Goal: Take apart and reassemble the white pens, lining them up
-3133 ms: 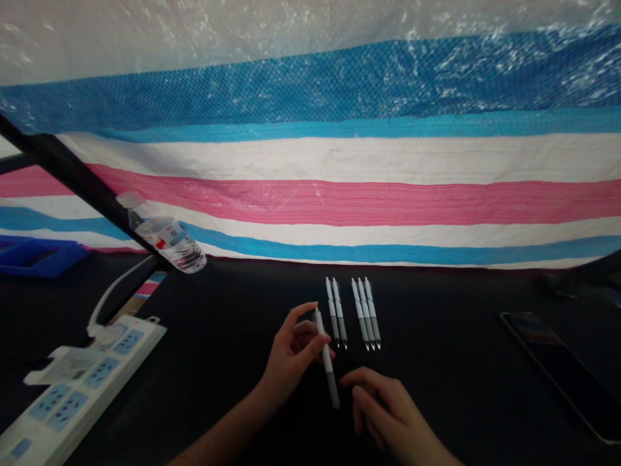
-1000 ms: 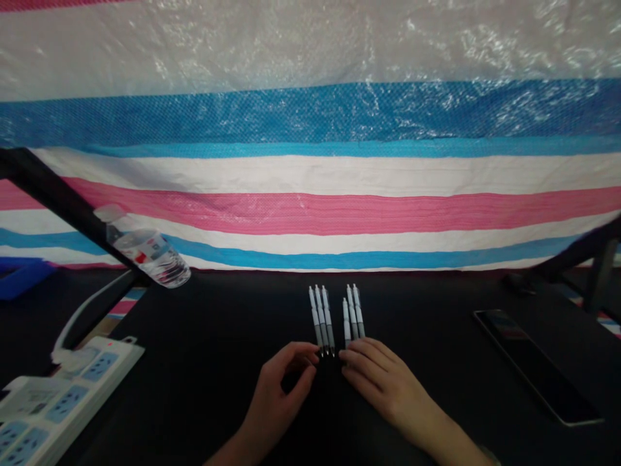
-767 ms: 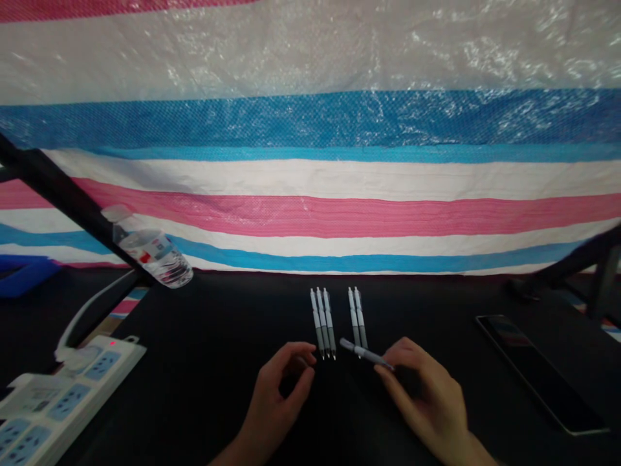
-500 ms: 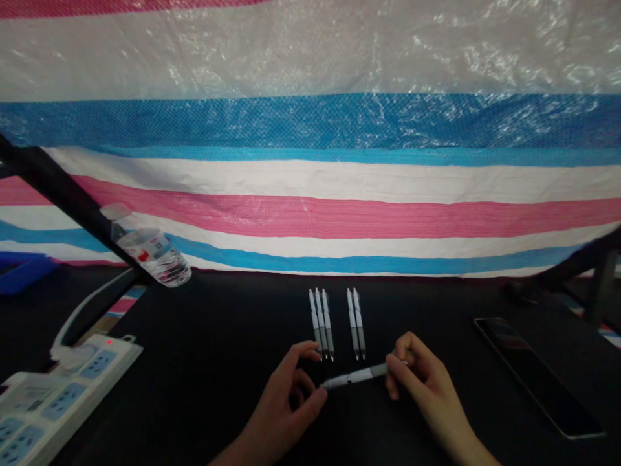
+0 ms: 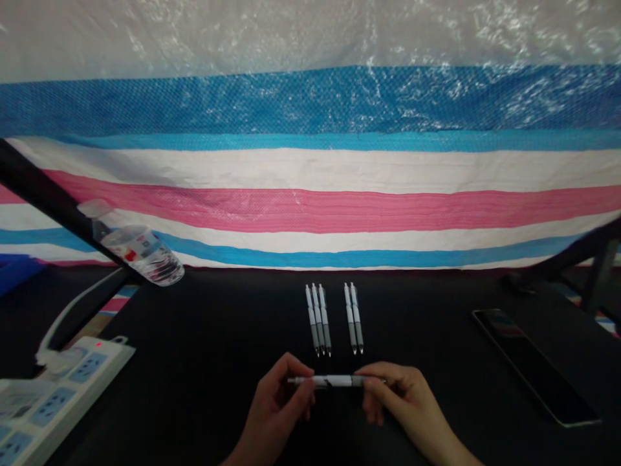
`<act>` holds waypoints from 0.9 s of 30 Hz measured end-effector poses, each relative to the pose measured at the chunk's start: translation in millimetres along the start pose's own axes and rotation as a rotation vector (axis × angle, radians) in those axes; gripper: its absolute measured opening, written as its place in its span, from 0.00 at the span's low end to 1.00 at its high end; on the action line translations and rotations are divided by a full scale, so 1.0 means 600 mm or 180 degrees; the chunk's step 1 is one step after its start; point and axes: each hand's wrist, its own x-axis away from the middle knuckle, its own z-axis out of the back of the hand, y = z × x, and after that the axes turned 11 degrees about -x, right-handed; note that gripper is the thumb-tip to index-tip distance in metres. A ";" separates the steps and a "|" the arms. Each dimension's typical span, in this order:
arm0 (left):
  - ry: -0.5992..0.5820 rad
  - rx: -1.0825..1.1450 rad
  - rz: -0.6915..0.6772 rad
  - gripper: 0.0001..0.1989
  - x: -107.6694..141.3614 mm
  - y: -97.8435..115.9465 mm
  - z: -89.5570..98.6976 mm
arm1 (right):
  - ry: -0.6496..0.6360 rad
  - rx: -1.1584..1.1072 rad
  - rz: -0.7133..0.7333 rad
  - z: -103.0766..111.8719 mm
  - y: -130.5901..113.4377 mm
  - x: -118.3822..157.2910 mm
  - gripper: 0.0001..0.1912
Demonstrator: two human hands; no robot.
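A white-and-grey click pen is held level between my two hands, above the black table. My left hand pinches its clicker end between thumb and forefinger. Around the grey grip near the tip, my right hand is closed. Just beyond lie two groups of like pens, tips toward me: a set of three pens on the left and a pair of pens on the right.
To the right lies a dark phone. At the left are a white power strip with a plugged-in cable and a tilted clear water bottle by a black bar. A striped plastic sheet hangs behind the table.
My left thumb and forefinger have closed on the pen's clicker end. The pen has turned from slanted to nearly level, and the right hand has shifted slightly left. The camera view has shifted a little.
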 end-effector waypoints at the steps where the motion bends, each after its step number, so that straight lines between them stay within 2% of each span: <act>1: 0.0005 -0.0002 -0.0004 0.19 0.001 0.001 0.000 | 0.0082 0.0101 0.0085 -0.002 0.000 0.002 0.23; 6: 0.0091 -0.0017 -0.0059 0.20 0.005 0.003 0.000 | 0.0254 0.0532 0.0736 -0.011 -0.008 0.013 0.14; 9: 0.0094 0.0086 0.0021 0.21 0.008 -0.002 -0.001 | 0.0134 0.0871 0.1449 -0.010 -0.011 0.017 0.08; 12: 0.0089 0.0178 0.0110 0.21 0.012 -0.008 -0.002 | 0.0080 0.1139 0.1964 -0.006 -0.009 0.019 0.08; 14: 0.0151 0.0177 0.0041 0.19 0.014 -0.011 0.000 | 0.0107 0.1120 0.1730 -0.005 -0.004 0.021 0.08; 16: 0.0263 0.0173 -0.0084 0.17 0.015 -0.015 0.002 | -0.0049 0.0894 0.1184 -0.006 -0.001 0.022 0.11; 18: 0.0317 0.0162 -0.0183 0.16 0.016 -0.018 0.004 | -0.0260 0.0601 0.0627 -0.008 0.000 0.022 0.21; 20: 0.0306 0.0174 -0.0249 0.16 0.015 -0.019 0.005 | -0.0320 0.0451 0.0304 -0.009 -0.004 0.023 0.27; 24: 0.0314 0.0228 -0.0310 0.16 0.014 -0.018 0.003 | -0.0296 0.0414 0.0181 -0.009 -0.016 0.026 0.22; 27: 0.0394 0.0224 -0.0254 0.15 0.014 -0.019 0.003 | -0.0325 0.0496 0.0095 -0.007 -0.018 0.025 0.27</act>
